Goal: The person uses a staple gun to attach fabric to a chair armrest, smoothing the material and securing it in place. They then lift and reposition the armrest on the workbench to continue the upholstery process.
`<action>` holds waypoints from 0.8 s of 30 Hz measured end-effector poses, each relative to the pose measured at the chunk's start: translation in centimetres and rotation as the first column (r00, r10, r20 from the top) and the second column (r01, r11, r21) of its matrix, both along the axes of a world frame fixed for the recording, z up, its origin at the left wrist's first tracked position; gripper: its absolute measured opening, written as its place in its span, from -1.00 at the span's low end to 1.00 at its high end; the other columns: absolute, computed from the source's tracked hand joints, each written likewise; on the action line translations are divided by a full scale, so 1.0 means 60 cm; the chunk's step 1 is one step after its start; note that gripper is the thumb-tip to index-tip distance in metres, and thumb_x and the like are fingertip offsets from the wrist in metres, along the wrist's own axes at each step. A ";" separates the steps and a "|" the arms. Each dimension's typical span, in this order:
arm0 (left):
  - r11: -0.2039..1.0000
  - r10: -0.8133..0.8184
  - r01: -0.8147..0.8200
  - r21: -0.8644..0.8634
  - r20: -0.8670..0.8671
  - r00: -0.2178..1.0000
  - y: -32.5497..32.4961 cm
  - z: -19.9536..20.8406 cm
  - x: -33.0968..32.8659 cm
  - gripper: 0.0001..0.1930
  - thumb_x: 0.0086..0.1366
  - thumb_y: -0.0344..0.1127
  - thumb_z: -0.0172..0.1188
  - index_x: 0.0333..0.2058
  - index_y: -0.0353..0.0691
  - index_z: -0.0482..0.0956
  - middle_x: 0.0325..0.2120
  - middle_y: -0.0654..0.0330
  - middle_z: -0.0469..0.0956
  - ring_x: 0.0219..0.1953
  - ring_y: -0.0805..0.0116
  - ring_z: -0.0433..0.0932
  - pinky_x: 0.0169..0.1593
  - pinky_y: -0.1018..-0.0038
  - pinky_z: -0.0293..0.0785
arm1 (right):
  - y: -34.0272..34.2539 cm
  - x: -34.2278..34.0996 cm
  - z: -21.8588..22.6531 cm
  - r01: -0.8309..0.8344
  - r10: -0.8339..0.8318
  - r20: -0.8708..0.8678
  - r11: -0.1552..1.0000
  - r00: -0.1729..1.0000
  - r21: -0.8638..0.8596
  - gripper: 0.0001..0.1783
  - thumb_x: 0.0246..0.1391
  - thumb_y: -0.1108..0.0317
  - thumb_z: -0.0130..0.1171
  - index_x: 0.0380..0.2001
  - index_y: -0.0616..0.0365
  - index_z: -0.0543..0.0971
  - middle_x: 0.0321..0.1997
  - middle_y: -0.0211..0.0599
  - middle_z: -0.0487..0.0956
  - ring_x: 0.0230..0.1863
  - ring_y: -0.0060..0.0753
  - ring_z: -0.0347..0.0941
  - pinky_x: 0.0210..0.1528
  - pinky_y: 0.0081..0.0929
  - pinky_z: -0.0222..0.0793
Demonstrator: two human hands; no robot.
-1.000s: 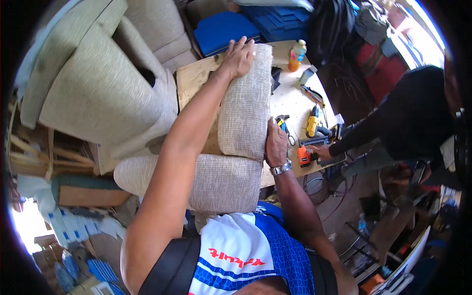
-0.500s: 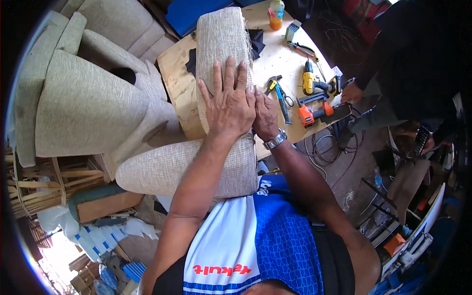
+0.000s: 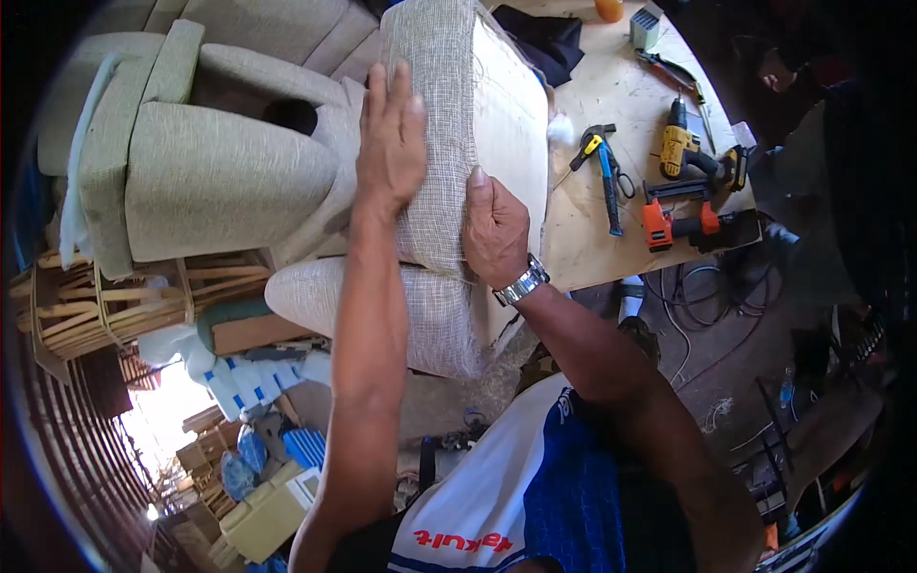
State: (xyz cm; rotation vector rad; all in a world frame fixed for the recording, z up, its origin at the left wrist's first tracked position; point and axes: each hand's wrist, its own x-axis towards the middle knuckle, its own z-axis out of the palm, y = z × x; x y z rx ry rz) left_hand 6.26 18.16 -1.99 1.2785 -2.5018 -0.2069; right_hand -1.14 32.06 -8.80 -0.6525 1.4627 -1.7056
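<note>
An L-shaped upholstered furniture part (image 3: 435, 124) in beige-grey woven fabric rests on the wooden table, its nearer arm sticking out over the edge. It is tilted so that a pale, uncovered side (image 3: 511, 124) with frayed fabric along it faces right. My left hand (image 3: 392, 143) lies against the left of the fabric, fingers stretched out and holding nothing. At the right edge, my right hand (image 3: 497, 229) grips the part, thumb up along the fabric border; its other fingers are partly hidden.
On the wooden table (image 3: 592, 258) lie a hammer (image 3: 608, 186), a yellow drill (image 3: 680, 143), an orange staple gun (image 3: 659, 224), pliers (image 3: 669, 69) and black cloth (image 3: 540, 43). A beige sofa (image 3: 224, 181) stands left. Hoses (image 3: 707, 296) coil on the floor at right.
The furniture part has turned, bringing its pale side into view. My left hand has shifted from its top to its left side; my right hand now grips its right edge.
</note>
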 end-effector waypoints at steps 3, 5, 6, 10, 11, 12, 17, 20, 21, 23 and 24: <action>0.995 0.099 -0.102 0.000 0.241 0.965 0.105 0.027 -0.034 -0.44 0.49 -0.03 -0.29 0.43 0.10 0.07 0.46 -0.02 -0.11 0.48 -0.13 -0.16 0.44 -0.11 -0.21 | -0.007 -0.009 0.007 0.030 -0.027 0.067 0.999 0.997 -0.043 -0.55 0.40 0.15 -0.11 -0.51 0.23 0.46 -0.67 -0.03 0.42 -0.67 -0.10 0.31 -0.51 -0.19 0.27; 0.990 0.139 -0.142 -0.018 0.339 0.930 0.150 0.025 -0.032 -0.44 0.48 -0.04 -0.28 0.43 0.19 0.07 0.47 0.04 -0.16 0.48 -0.15 -0.20 0.41 -0.22 -0.27 | -0.007 -0.007 0.008 0.096 -0.081 0.151 0.991 0.985 -0.095 -0.57 0.40 0.17 -0.11 -0.50 0.22 0.46 -0.65 -0.02 0.43 -0.65 -0.04 0.33 -0.50 -0.18 0.30; 0.987 0.151 -0.158 -0.013 0.389 0.909 0.173 0.023 -0.032 -0.44 0.48 -0.04 -0.28 0.43 0.23 0.06 0.48 0.07 -0.18 0.48 -0.16 -0.22 0.40 -0.27 -0.30 | 0.000 -0.007 0.005 0.039 -0.028 0.127 0.996 0.992 -0.081 -0.62 0.37 0.20 -0.09 -0.46 0.20 0.47 -0.63 0.00 0.45 -0.60 0.04 0.39 -0.47 -0.15 0.33; 0.992 0.117 -0.128 0.009 0.332 0.936 0.182 0.020 -0.015 -0.43 0.47 -0.04 -0.24 0.43 0.23 0.06 0.48 0.11 -0.17 0.48 -0.18 -0.24 0.41 -0.25 -0.33 | 0.029 -0.055 -0.047 -0.204 0.203 -0.025 0.965 0.979 -0.166 -0.70 0.34 0.26 -0.11 -0.39 0.20 0.49 -0.52 0.06 0.48 -0.49 0.10 0.43 -0.34 -0.09 0.38; 0.995 0.092 -0.099 0.008 0.310 0.946 0.181 0.016 -0.021 -0.43 0.46 -0.04 -0.24 0.43 0.23 0.06 0.48 0.12 -0.17 0.48 -0.18 -0.25 0.41 -0.25 -0.33 | 0.025 -0.074 -0.079 -0.267 0.266 -0.035 0.940 0.963 -0.214 -0.72 0.33 0.28 -0.11 -0.37 0.21 0.50 -0.49 0.07 0.49 -0.47 0.10 0.44 -0.31 -0.08 0.39; 0.995 0.090 -0.102 0.019 0.324 0.942 0.186 0.019 -0.028 -0.43 0.46 -0.05 -0.22 0.43 0.23 0.06 0.48 0.12 -0.18 0.48 -0.18 -0.25 0.41 -0.25 -0.33 | 0.028 -0.085 -0.174 -0.057 0.039 -0.050 0.895 0.998 -0.443 -0.76 0.29 0.35 -0.10 -0.29 0.23 0.54 -0.40 0.02 0.53 -0.47 0.05 0.44 -0.29 -0.09 0.40; 0.996 0.067 -0.081 0.033 0.306 0.950 0.175 0.025 -0.024 -0.40 0.44 -0.06 -0.17 0.44 0.23 0.04 0.48 0.08 -0.21 0.48 -0.18 -0.28 0.40 -0.25 -0.38 | 0.205 -0.388 -0.446 0.145 0.431 -0.809 0.842 0.399 0.519 -0.44 0.15 0.35 0.07 0.23 0.17 0.33 0.17 -0.07 0.42 0.25 -0.07 0.28 0.24 -0.08 0.27; 0.999 0.018 -0.030 0.035 0.297 0.955 0.167 0.022 -0.021 -0.38 0.43 -0.07 -0.15 0.44 0.22 0.02 0.48 0.05 -0.23 0.48 -0.19 -0.28 0.40 -0.23 -0.40 | 0.268 -0.446 -0.534 0.256 0.782 -0.610 0.569 0.128 0.782 -0.38 0.18 0.27 0.04 0.32 0.06 0.27 0.31 -0.22 0.35 0.40 -0.13 0.14 0.38 0.01 0.10; 0.998 0.022 -0.036 0.041 0.298 0.954 0.169 0.022 -0.019 -0.38 0.43 -0.08 -0.14 0.44 0.22 0.02 0.48 0.04 -0.23 0.48 -0.20 -0.29 0.40 -0.23 -0.40 | 0.263 -0.445 -0.540 0.223 0.793 -0.599 0.568 0.110 0.793 -0.40 0.18 0.28 0.02 0.31 0.06 0.28 0.27 -0.22 0.37 0.37 -0.12 0.18 0.35 0.00 0.13; 0.998 0.016 -0.033 0.052 0.290 0.957 0.171 0.024 -0.015 -0.36 0.41 -0.10 -0.12 0.44 0.22 0.02 0.48 0.03 -0.24 0.48 -0.20 -0.29 0.40 -0.22 -0.40 | 0.246 -0.452 -0.535 0.176 0.811 -0.580 0.561 0.079 0.809 -0.43 0.17 0.31 -0.02 0.27 0.05 0.30 0.20 -0.20 0.41 0.29 -0.10 0.25 0.29 -0.02 0.19; 0.998 0.018 -0.034 0.049 0.301 0.953 0.170 0.024 -0.013 -0.34 0.40 -0.14 -0.09 0.44 0.21 0.01 0.48 0.02 -0.24 0.48 -0.23 -0.29 0.40 -0.22 -0.38 | 0.238 -0.455 -0.543 0.142 0.812 -0.574 0.559 0.105 0.817 -0.47 0.14 0.31 0.00 0.22 0.06 0.34 0.17 -0.20 0.42 0.27 -0.11 0.27 0.27 -0.01 0.19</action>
